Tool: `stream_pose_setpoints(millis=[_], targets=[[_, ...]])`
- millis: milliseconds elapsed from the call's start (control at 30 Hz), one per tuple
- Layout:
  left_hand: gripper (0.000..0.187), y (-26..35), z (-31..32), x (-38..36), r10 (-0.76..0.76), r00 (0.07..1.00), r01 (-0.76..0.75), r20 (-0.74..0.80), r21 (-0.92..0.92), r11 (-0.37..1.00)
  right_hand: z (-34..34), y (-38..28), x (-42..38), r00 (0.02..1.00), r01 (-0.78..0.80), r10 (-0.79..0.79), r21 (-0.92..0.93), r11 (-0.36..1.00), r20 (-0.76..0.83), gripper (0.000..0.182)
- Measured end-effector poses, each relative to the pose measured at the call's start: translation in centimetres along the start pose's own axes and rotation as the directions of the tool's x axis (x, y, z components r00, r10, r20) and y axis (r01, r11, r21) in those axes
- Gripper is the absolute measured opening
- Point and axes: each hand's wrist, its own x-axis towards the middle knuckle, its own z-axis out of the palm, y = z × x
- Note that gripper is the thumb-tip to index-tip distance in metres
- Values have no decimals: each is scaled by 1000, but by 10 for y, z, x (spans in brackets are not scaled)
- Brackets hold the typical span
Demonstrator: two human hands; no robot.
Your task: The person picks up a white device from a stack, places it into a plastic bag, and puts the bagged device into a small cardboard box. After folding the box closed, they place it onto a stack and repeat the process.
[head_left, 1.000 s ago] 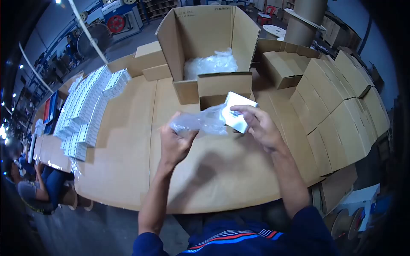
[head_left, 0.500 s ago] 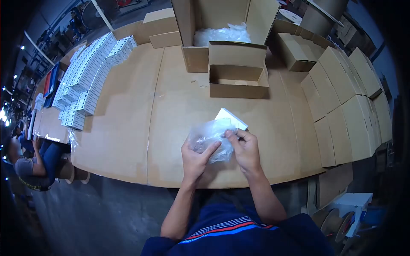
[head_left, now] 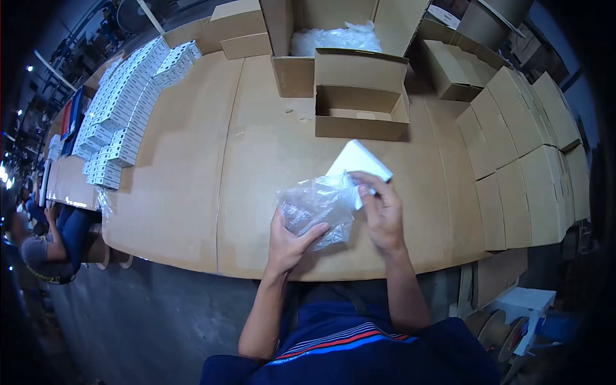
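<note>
L hand [head_left: 292, 240] fingers pinch clear crinkled plastic bag [head_left: 316, 208] near surface's front edge; R hand [head_left: 380, 208] fingers grip small white flat box [head_left: 359, 163] — best keep bag mouth wide, box square.

A single head-worn camera looks steeply down and forward from above the person's chest, close over the table [head_left: 192, 192]. Its wide fisheye lens bends the scene and darkens the corners. The left hand [head_left: 289, 240] and right hand [head_left: 382, 212] sit near centre; open boxes [head_left: 359, 96] lie far, stacked cartons [head_left: 532, 167] right, white packs [head_left: 122, 115] left.
</note>
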Motion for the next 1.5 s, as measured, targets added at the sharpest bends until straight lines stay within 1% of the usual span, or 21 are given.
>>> stream_pose_setpoints(millis=[33,100,200,300,333,533,700,800,900,933,1033,1067,1167,1200,1300,1333,1433,1467,1500], targets=[[68,2,1,-1,37,999,-37,-10,46,998,-6,-2,5,992,114,-115,-24,993,-54,18],[65,5,2,-3,112,993,-108,-24,136,985,-20,-6,17,928,330,-340,-92,940,-150,20],[66,4,2,-4,142,990,-138,-9,205,969,-42,-17,26,885,456,-464,-129,881,-39,25],[71,3,-1,-6,213,977,-212,29,301,930,-41,-25,35,885,465,-465,2,886,17,33],[72,3,-2,-6,220,975,-217,26,309,926,-40,-28,38,881,473,-472,-24,881,33,37],[75,4,-7,-7,236,972,-226,17,371,901,-39,-31,46,846,509,-515,80,857,134,36],[76,6,-7,-5,263,965,-242,-3,378,894,-37,-30,47,827,515,-534,144,845,176,35],[76,1,-11,-3,299,954,-281,16,390,877,-37,-32,47,853,503,-511,97,859,103,31],[76,4,-12,-4,293,956,-271,9,410,871,-43,-30,48,862,490,-489,30,871,138,26],[76,4,-12,-4,290,957,-264,-3,402,877,-42,-31,48,863,488,-490,47,872,125,25],[75,3,-12,-4,272,962,-241,-30,378,894,-44,-29,45,863,465,-477,108,878,165,28],[76,2,-12,-3,263,964,-233,-31,370,899,-40,-31,44,883,421,-442,152,894,159,24],[78,3,-10,0,275,961,-246,-16,395,885,-43,-30,46,866,371,-401,154,916,300,17],[78,4,-8,0,286,958,-256,-12,413,874,-42,-30,47,863,365,-388,132,922,323,14],[81,9,2,1,261,965,-238,-26,333,913,-28,-41,46,878,231,-268,138,963,396,17],[83,10,5,1,190,981,-176,-45,227,958,-23,-37,46,873,212,-268,178,961,408,24],[81,7,5,6,268,963,-253,-13,285,925,-9,-43,45,854,150,-240,222,963,461,30],[81,7,5,6,260,965,-245,-27,253,936,-8,-40,47,836,178,-252,193,965,487,36],[81,7,4,6,246,969,-231,-31,245,941,-4,-39,45,839,157,-235,196,968,490,37]])
